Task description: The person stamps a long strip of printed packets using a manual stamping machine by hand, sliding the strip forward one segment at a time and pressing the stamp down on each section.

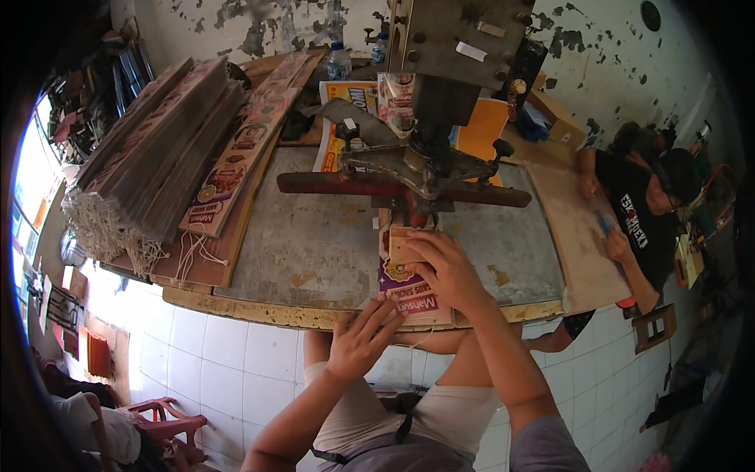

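A long printed strip [417,304], purple, pink and cream, lies on the metal-topped worktable with its near end at the front edge. My left hand [360,343] rests on that near end, its fingers stretched out flat. Farther along the strip sits a small wooden block [401,247]. My right hand [451,271] holds this block from its right side, fingers on top and thumb at its near edge. Just beyond the block stands the press [429,169], with a red-brown crossbar and dark metal head; the strip's far part is hidden beneath it.
Left on the table are a thick stack of plastic-covered strips [157,149] with white strings, and a loose printed strip [240,157]. Water bottles [339,63] stand behind. An open cardboard box [555,118] is at back right. A person [641,193] sits at the right end.
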The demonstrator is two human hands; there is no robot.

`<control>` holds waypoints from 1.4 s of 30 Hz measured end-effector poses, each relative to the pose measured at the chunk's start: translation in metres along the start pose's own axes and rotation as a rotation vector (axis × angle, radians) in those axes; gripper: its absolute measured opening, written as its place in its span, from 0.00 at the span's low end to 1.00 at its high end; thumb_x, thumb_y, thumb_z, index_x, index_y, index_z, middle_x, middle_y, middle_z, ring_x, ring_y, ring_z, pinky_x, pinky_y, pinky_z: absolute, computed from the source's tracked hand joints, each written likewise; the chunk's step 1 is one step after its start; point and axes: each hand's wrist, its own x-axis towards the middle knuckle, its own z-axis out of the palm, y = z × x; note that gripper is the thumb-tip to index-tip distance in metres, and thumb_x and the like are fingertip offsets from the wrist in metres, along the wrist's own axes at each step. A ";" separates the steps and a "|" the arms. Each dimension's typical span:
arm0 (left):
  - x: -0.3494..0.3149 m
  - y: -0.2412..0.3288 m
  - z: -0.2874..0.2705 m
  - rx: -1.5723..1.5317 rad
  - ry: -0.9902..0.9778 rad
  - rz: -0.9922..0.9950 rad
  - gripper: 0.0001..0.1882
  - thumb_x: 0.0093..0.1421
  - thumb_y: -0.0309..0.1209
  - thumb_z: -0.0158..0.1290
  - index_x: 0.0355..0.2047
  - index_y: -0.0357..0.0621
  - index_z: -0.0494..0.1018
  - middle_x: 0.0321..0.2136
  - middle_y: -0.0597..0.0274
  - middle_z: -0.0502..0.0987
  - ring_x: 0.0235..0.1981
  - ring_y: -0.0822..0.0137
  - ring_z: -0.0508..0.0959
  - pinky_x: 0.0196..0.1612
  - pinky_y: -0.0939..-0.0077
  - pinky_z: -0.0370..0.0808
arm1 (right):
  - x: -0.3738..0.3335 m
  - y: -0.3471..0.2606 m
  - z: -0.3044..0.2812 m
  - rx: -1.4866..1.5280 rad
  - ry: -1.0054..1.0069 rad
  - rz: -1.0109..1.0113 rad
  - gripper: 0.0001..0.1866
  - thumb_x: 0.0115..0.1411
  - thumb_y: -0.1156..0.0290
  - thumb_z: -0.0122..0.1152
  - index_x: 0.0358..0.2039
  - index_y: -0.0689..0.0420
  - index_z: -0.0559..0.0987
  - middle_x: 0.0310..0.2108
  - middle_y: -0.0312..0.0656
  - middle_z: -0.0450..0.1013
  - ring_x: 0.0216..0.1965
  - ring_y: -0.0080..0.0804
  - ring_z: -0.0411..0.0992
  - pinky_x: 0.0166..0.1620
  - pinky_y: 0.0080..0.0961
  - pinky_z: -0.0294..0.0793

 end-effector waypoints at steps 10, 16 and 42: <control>0.002 0.003 -0.001 0.006 0.008 -0.011 0.21 0.67 0.39 0.57 0.61 0.64 0.78 0.67 0.71 0.77 0.69 0.72 0.75 0.60 0.65 0.63 | -0.005 0.000 0.003 -0.028 0.077 -0.009 0.23 0.60 0.71 0.74 0.57 0.56 0.83 0.61 0.43 0.76 0.59 0.49 0.75 0.61 0.45 0.76; 0.002 0.002 -0.002 0.019 0.005 -0.008 0.21 0.67 0.40 0.58 0.60 0.64 0.79 0.66 0.71 0.77 0.68 0.72 0.75 0.60 0.66 0.63 | -0.006 -0.010 0.000 -0.052 0.126 -0.008 0.21 0.61 0.70 0.74 0.54 0.60 0.83 0.54 0.44 0.75 0.54 0.46 0.76 0.56 0.43 0.79; 0.008 0.006 -0.007 0.034 -0.003 -0.018 0.27 0.57 0.40 0.69 0.59 0.65 0.80 0.66 0.71 0.78 0.67 0.69 0.77 0.63 0.65 0.63 | -0.013 0.061 -0.027 -0.062 -0.038 0.192 0.23 0.68 0.73 0.59 0.63 0.61 0.76 0.63 0.55 0.71 0.66 0.57 0.68 0.68 0.50 0.68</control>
